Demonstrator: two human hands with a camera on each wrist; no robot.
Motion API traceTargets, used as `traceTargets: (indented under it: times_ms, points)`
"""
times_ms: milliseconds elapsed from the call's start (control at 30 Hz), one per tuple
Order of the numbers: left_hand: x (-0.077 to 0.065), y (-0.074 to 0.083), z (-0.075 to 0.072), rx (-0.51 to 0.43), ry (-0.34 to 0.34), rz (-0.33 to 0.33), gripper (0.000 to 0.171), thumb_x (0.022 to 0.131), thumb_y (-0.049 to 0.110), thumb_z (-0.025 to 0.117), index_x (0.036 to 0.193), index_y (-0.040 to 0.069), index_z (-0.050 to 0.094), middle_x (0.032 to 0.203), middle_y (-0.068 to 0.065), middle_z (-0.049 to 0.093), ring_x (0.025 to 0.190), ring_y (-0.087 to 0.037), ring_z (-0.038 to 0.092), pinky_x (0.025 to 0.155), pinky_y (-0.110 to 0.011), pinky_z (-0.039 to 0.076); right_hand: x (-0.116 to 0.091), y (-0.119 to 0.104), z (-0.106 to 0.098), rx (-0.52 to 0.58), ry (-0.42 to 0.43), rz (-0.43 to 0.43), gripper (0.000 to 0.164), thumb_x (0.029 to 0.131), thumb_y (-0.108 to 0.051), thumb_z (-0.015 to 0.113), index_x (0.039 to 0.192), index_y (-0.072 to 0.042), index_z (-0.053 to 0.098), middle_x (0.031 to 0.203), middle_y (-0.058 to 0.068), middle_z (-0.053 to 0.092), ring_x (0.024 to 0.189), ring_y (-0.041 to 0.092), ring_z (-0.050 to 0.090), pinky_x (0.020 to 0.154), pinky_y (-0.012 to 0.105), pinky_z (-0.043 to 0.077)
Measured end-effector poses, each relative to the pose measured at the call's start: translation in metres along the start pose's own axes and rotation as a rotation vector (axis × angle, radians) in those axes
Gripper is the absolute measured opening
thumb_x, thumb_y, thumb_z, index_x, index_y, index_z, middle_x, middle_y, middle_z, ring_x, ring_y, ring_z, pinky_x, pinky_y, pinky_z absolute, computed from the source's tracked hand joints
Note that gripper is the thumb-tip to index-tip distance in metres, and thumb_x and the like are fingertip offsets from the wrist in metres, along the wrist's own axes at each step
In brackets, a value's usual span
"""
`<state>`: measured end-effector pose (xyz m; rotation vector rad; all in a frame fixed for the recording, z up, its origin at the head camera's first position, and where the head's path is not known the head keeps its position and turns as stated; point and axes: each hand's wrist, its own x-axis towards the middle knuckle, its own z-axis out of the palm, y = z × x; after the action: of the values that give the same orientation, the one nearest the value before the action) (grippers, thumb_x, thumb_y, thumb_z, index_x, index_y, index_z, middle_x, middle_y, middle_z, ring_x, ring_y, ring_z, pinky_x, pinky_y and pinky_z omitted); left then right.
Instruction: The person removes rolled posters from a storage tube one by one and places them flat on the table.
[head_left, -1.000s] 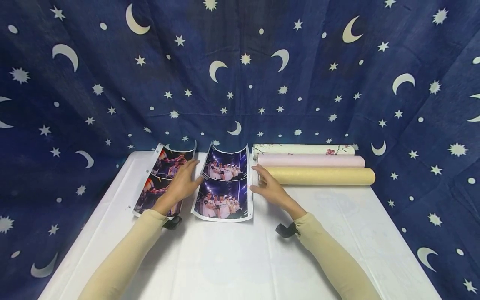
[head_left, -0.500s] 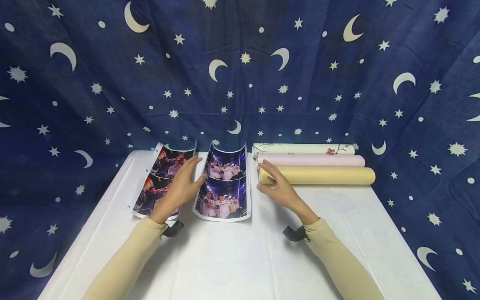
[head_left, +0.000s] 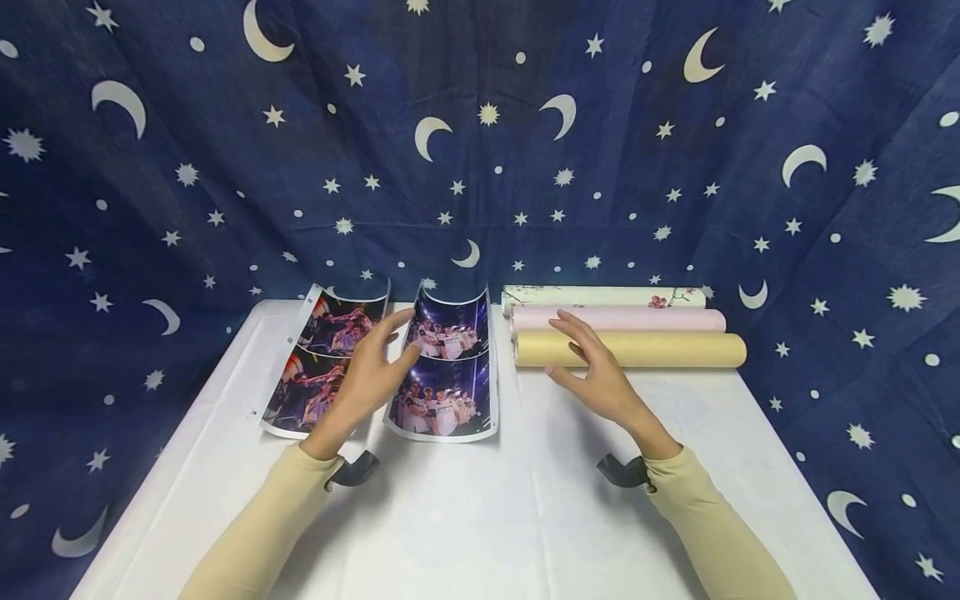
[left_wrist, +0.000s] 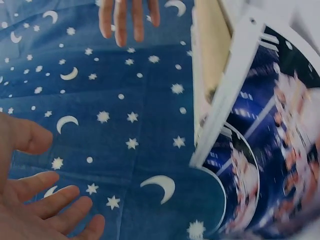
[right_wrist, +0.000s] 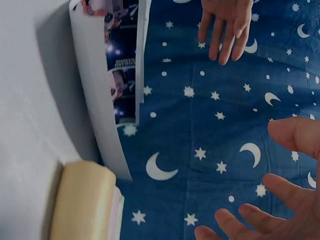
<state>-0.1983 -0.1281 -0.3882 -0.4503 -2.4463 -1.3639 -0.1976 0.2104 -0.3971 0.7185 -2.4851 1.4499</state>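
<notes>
Two curled photo prints lie side by side on the white table. The left print [head_left: 300,392] carries dark red and orange pictures. A group in white shirts against blue-purple appears twice on the right print [head_left: 442,396], whose edges bend upward. My left hand [head_left: 367,375] hovers over the space between the prints, fingers spread and holding nothing; it partly covers both. My right hand [head_left: 603,383], fingers loosely spread, hangs in the air just in front of the yellow roll [head_left: 637,350]. In the left wrist view the left hand [left_wrist: 50,205] is plainly bare of any object.
Behind the yellow roll lie a pink roll [head_left: 637,318] and a white roll with a red blossom pattern [head_left: 600,296]. A dark blue cloth [head_left: 480,192] with moons and stars hangs right behind the table [head_left: 450,517].
My right hand has moved away from the right print's edge, to the right and upward. My left hand has shifted slightly right. The right print's right edge has sprung a little inward.
</notes>
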Motion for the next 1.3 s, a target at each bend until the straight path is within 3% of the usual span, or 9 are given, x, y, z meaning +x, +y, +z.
traceTargets:
  times_ms: [133, 233, 433, 633, 800, 933, 1100, 1300]
  points:
    - [0.002, 0.008, 0.005, -0.162, 0.002, 0.013, 0.047, 0.096, 0.009, 0.059, 0.141, 0.003, 0.048, 0.146, -0.017, 0.051, 0.135, -0.033, 0.049, 0.114, -0.046, 0.038, 0.000, -0.001, -0.011, -0.037, 0.026, -0.011, 0.064, 0.088, -0.005, 0.071, 0.146, -0.012, 0.044, 0.160, 0.005, 0.030, 0.146, 0.032, 0.031, 0.115, 0.055, 0.033]
    - [0.007, 0.014, 0.012, -0.273, 0.001, -0.014, 0.046, 0.097, 0.007, 0.057, 0.141, 0.003, 0.047, 0.145, -0.016, 0.051, 0.137, -0.031, 0.047, 0.116, -0.044, 0.036, 0.001, 0.000, -0.018, -0.051, 0.050, -0.024, 0.062, 0.089, -0.006, 0.070, 0.146, -0.012, 0.045, 0.159, 0.005, 0.032, 0.144, 0.033, 0.035, 0.114, 0.055, 0.034]
    - [0.021, 0.024, 0.028, -0.549, 0.003, -0.114, 0.044, 0.099, 0.006, 0.052, 0.142, 0.002, 0.044, 0.147, -0.014, 0.048, 0.139, -0.027, 0.044, 0.117, -0.038, 0.034, 0.009, 0.005, -0.034, -0.080, 0.092, -0.039, 0.058, 0.090, -0.006, 0.069, 0.143, -0.007, 0.047, 0.156, 0.007, 0.037, 0.141, 0.035, 0.039, 0.113, 0.057, 0.035]
    - [0.038, 0.027, 0.042, -0.806, -0.003, -0.234, 0.043, 0.100, 0.004, 0.046, 0.142, -0.001, 0.041, 0.147, -0.018, 0.046, 0.140, -0.031, 0.044, 0.118, -0.043, 0.032, 0.023, 0.013, -0.052, -0.109, 0.080, 0.025, 0.056, 0.094, -0.014, 0.066, 0.145, -0.009, 0.045, 0.154, 0.012, 0.039, 0.140, 0.037, 0.040, 0.112, 0.057, 0.036]
    - [0.056, 0.023, 0.054, -0.897, -0.015, -0.347, 0.045, 0.102, 0.010, 0.044, 0.146, 0.001, 0.037, 0.150, -0.015, 0.045, 0.141, -0.029, 0.043, 0.117, -0.040, 0.035, 0.038, 0.029, -0.066, -0.096, 0.048, 0.119, 0.055, 0.097, -0.020, 0.063, 0.147, -0.009, 0.042, 0.154, 0.016, 0.038, 0.140, 0.040, 0.039, 0.114, 0.058, 0.032]
    - [0.073, 0.016, 0.064, -0.940, -0.018, -0.443, 0.046, 0.103, 0.013, 0.044, 0.147, 0.005, 0.038, 0.151, -0.012, 0.045, 0.141, -0.025, 0.044, 0.115, -0.036, 0.037, 0.050, 0.044, -0.072, -0.180, 0.044, 0.150, 0.055, 0.098, -0.026, 0.061, 0.146, -0.009, 0.042, 0.153, 0.017, 0.039, 0.139, 0.041, 0.040, 0.113, 0.059, 0.032]
    - [0.092, 0.011, 0.078, -0.932, -0.031, -0.518, 0.048, 0.102, 0.014, 0.043, 0.149, 0.004, 0.036, 0.154, -0.014, 0.040, 0.145, -0.027, 0.036, 0.120, -0.040, 0.031, 0.065, 0.062, -0.078, -0.332, 0.012, 0.192, 0.057, 0.098, -0.036, 0.059, 0.147, -0.012, 0.042, 0.153, 0.017, 0.039, 0.138, 0.040, 0.041, 0.111, 0.060, 0.034]
    - [0.110, 0.012, 0.098, -0.841, -0.077, -0.555, 0.052, 0.100, 0.018, 0.044, 0.150, 0.007, 0.033, 0.157, -0.013, 0.036, 0.148, -0.027, 0.032, 0.121, -0.040, 0.027, 0.085, 0.083, -0.081, -0.418, -0.010, 0.225, 0.055, 0.099, -0.035, 0.056, 0.147, -0.011, 0.043, 0.152, 0.019, 0.040, 0.136, 0.043, 0.042, 0.110, 0.060, 0.035]
